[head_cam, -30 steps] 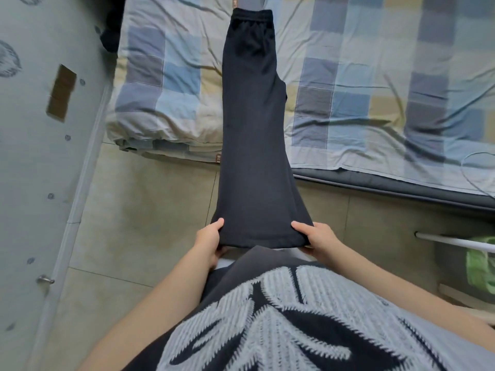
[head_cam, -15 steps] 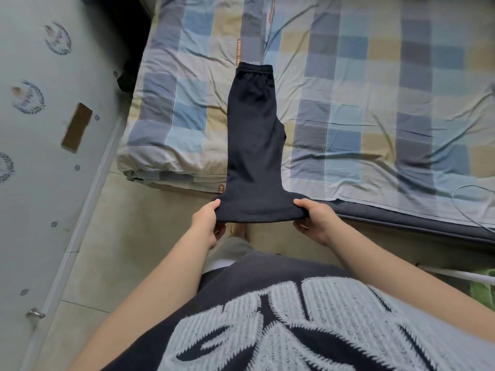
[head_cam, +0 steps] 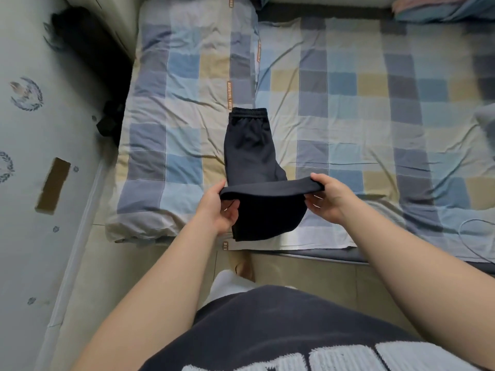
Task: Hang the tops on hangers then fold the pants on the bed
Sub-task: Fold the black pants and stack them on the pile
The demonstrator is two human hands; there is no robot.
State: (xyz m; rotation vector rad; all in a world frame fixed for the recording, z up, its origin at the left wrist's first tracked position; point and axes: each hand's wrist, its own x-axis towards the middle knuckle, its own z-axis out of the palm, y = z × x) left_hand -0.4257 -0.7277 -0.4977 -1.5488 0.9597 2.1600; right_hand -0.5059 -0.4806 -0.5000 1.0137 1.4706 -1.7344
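The hem of the black pants is pinched at its two corners. The left hand holds one corner with the thumb on top and the fingers curled beneath. The right hand holds the other corner in the same way, its fingers tucked under the cloth. Between the fingers the hem is stretched taut and raised off the bed. Below them the cloth is doubled back and lies near the bed's edge. Beyond the fingertips the waistband is laid flat on the wrinkled sheet, which is checked in blue, grey, beige and white. To the right of the right hand a thin white cable is seen on the sheet. Nearer than the hands, pale floor tiles are seen. Far to the left, a pale wall printed with wreaths is marked by a brown patch.
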